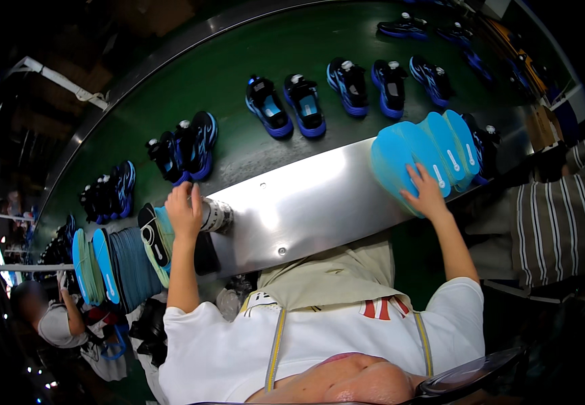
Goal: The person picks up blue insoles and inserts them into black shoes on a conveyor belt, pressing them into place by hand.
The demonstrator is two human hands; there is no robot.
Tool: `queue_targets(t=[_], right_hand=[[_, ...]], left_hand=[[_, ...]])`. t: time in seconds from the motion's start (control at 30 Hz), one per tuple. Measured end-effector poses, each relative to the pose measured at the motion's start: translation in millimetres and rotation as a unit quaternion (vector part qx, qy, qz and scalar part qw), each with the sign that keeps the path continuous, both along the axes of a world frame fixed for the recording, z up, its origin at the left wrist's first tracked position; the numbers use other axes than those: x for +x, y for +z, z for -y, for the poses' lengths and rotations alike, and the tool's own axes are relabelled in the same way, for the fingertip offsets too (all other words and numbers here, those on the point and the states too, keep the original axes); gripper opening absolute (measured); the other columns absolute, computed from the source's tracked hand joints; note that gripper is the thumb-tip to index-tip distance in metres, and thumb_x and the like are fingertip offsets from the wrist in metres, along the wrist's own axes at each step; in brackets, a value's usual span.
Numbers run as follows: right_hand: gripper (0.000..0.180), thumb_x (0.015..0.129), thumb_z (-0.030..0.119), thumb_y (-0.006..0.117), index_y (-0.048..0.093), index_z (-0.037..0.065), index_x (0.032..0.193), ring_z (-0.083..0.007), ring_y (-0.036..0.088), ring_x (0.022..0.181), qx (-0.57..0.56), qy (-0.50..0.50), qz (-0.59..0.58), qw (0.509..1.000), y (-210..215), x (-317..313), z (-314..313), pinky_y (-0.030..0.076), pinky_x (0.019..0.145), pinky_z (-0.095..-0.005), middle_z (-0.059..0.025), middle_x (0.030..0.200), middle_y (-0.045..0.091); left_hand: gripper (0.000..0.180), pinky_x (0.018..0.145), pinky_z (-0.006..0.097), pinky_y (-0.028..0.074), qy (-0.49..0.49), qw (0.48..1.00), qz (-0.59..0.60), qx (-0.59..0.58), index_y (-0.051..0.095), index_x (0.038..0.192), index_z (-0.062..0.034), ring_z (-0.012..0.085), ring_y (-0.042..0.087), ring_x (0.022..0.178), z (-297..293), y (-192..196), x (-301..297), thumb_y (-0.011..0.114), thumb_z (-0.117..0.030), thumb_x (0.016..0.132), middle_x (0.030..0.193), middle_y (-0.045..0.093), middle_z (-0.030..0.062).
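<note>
My right hand (pixel 429 194) lies with fingers spread on light blue insoles (pixel 400 152), fanned out in overlapping stacks at the right end of the metal shelf. Each bears a small white mark near one end. At the left end, my left hand (pixel 184 212) is raised with its fingers curled; what they hold, if anything, is hidden. Beside that hand stands a whitish printed roll or cup-like thing (pixel 218 214). Just left of it, a stack of dark-topped, pale green insoles (pixel 159 236) is set on edge. Black and blue sneakers (pixel 196 145) stand beyond the left hand.
The shiny metal shelf (pixel 292 192) runs between me and a green conveyor belt (pixel 238 61) carrying several sneakers (pixel 304 104). More insole stacks (pixel 127 263) stand at far left. A person in grey (pixel 63 324) is beyond them; striped cloth (pixel 554 233) hangs at right.
</note>
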State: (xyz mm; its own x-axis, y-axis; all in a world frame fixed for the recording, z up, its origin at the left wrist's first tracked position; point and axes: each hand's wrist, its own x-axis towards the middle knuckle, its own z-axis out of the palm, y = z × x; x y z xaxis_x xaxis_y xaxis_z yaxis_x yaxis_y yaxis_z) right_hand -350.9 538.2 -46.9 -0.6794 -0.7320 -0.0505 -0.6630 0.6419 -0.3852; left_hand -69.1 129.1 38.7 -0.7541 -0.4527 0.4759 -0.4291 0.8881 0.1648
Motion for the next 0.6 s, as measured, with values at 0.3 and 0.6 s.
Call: queue_targets(t=[0.3, 0.6], right_hand=[[0.052, 0.076, 0.035, 0.05, 0.039, 0.011, 0.12, -0.033, 0.043, 0.097, -0.019, -0.024, -0.13, 0.991, -20.6, 6.1, 5.1, 0.032, 0.084, -0.0402, -0.0198, 0.117, 0.039], [0.053, 0.075, 0.035, 0.05, 0.037, 0.014, 0.122, -0.0293, 0.044, 0.097, -0.017, -0.042, -0.115, 0.992, -23.1, 6.4, 5.7, 0.031, 0.084, -0.0386, -0.0185, 0.115, 0.04]], left_hand=[[0.021, 0.069, 0.035, 0.041, -0.261, 0.961, -0.041, 0.081, 0.055, 0.088, -0.0043, 0.0283, 0.052, 0.083, -52.1, -39.4, -231.8, 0.058, -0.014, 0.069, 0.092, 0.054, 0.0116], [0.082, 0.084, 0.043, 0.033, -0.206, 0.872, 0.411, 0.165, 0.007, 0.131, -0.0302, 0.032, 0.048, 0.1, -124.3, -116.6, -406.0, 0.055, -0.049, 0.068, 0.108, 0.05, 0.019]])
